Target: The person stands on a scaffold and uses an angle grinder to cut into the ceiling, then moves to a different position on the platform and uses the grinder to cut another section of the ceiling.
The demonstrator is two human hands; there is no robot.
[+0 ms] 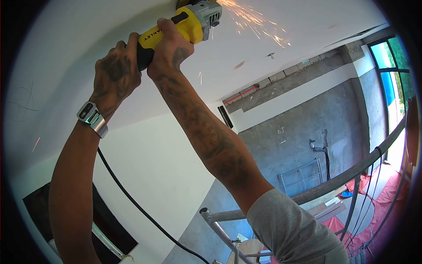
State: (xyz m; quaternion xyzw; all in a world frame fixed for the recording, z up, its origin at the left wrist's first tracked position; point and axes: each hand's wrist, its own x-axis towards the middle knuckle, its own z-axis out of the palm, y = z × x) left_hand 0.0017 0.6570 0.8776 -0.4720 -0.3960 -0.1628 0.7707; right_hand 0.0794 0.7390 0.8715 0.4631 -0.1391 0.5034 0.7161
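Observation:
Overhead, a yellow and black angle grinder (193,27) with a grey metal head is held up to the white ceiling (259,48). Orange sparks (259,22) fly off to the right from its head. The disc is mostly cut off by the top edge of the view. My right hand (170,49) is closed around the yellow body, its thumb lying close to the black switch. Behind it, my left hand (116,66) grips the rear of the tool near the black end. A silver watch (92,118) is on my left wrist.
A black power cord (145,211) hangs down past my arms. Metal scaffold railing (325,187) curves around below on the right, with thin cables hanging from it. Beyond are a bare grey wall (299,119), a tall window (391,75) and pink floor sheeting (387,198).

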